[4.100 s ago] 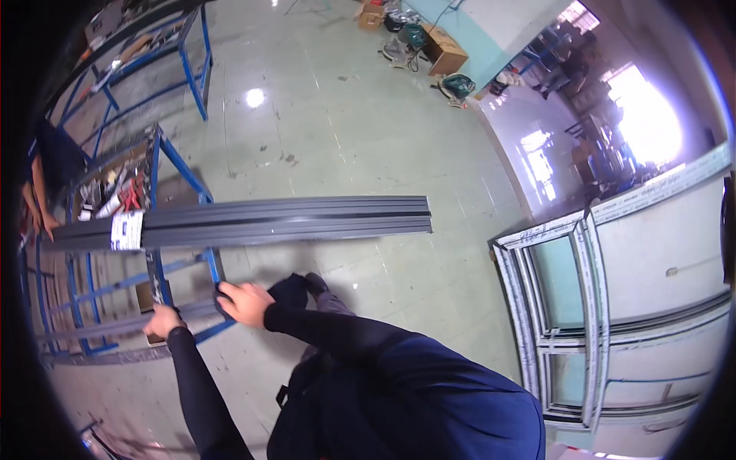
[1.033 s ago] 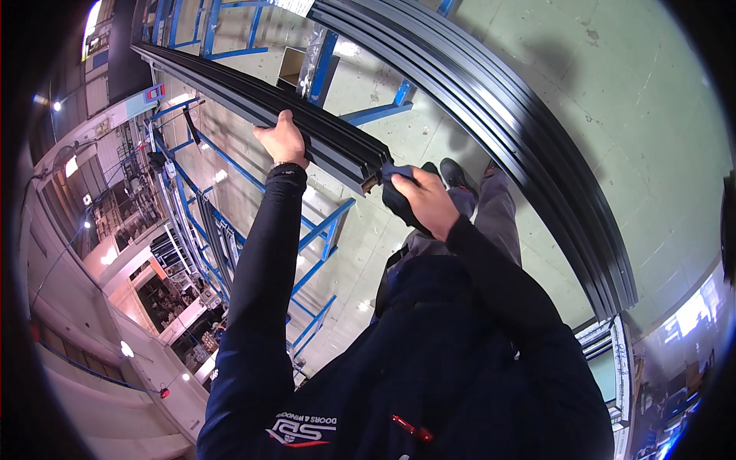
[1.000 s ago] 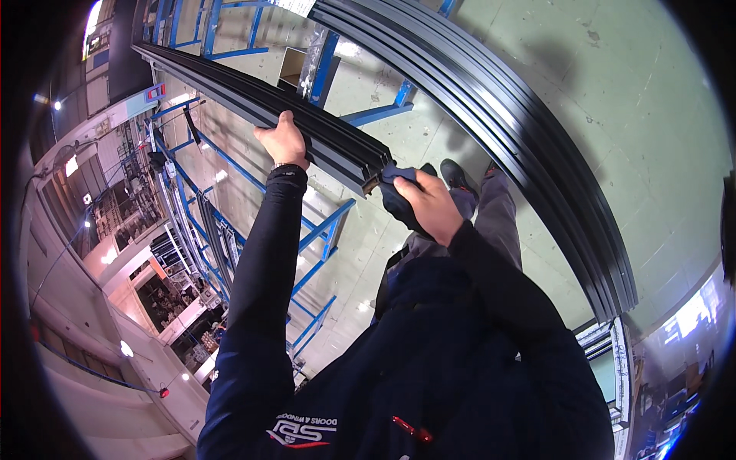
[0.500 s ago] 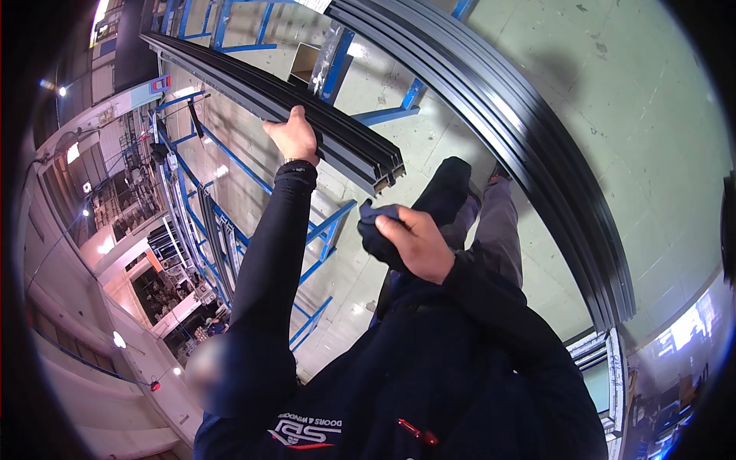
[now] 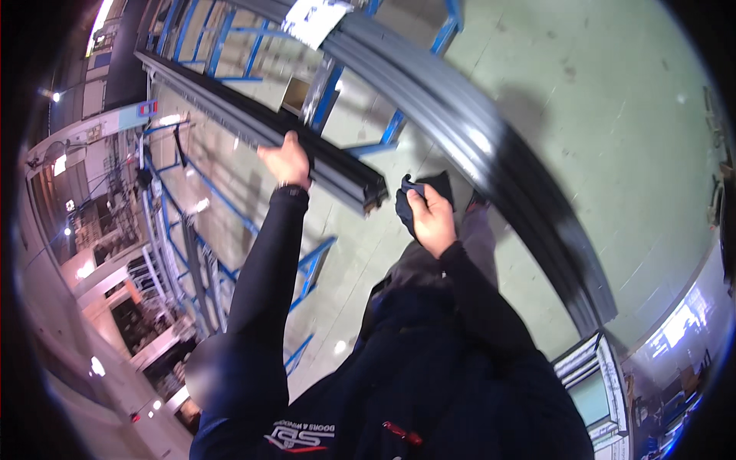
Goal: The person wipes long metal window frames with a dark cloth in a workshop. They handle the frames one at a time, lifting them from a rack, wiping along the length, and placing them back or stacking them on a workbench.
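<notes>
My left hand is wrapped round a long dark grey metal profile, a little back from its near cut end. That profile runs away toward the far left. My right hand is closed on a dark cloth, with a bunched part sticking out past the thumb. The cloth hangs to the right of the profile's end and does not touch it. Right of the cloth, a bundle of long dark profiles, bent in this view, stretches from the top to the lower right; neither hand touches it.
Blue metal stands are under and between the profiles. A white label sheet lies on the bundle's far part. An open cardboard box stands beyond the left profile. White-framed panels are at the lower right, and blue racks at the left.
My right hand has moved forward and to the right with the cloth, away from my body. My left hand keeps its hold on the profile. The whole view has shifted slightly.
</notes>
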Tool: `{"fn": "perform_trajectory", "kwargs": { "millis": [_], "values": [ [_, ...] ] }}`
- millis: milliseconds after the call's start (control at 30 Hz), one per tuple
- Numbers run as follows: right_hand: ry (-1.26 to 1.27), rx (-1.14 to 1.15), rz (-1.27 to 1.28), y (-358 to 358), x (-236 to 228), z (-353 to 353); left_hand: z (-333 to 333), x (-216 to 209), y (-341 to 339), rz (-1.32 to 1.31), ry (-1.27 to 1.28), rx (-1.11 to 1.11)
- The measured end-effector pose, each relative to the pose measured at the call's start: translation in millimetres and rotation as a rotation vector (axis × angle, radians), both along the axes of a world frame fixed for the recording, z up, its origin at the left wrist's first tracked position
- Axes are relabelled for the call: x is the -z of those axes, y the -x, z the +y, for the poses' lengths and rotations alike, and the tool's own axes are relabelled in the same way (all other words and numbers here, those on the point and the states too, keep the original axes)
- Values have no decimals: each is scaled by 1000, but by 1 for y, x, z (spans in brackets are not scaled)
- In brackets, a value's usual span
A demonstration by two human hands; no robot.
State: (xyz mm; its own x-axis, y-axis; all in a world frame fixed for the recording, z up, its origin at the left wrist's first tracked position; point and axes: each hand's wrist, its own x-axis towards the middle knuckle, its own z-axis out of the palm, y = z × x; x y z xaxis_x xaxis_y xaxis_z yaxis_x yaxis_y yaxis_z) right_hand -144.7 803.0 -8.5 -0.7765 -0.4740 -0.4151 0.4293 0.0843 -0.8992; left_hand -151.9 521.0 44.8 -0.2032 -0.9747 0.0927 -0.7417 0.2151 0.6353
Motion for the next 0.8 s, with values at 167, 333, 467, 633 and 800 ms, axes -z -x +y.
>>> {"fn": "perform_trajectory", "kwargs": {
  "millis": [167,333,467,633,800],
  "values": [
    [-181,-255,150,-10,25,-12,-23,29,-19,4,59,41],
    [-228,-180,221,-40,-2,63,9,-8,4,124,-91,-31],
    [-331,30,203,-55,-45,136,7,3,2,287,-203,-22],
    [-419,293,498,-124,-75,233,-22,110,-102,746,-418,59],
    [-543,817,431,-190,-101,351,172,119,-203,214,-1153,391]
  ]
}}
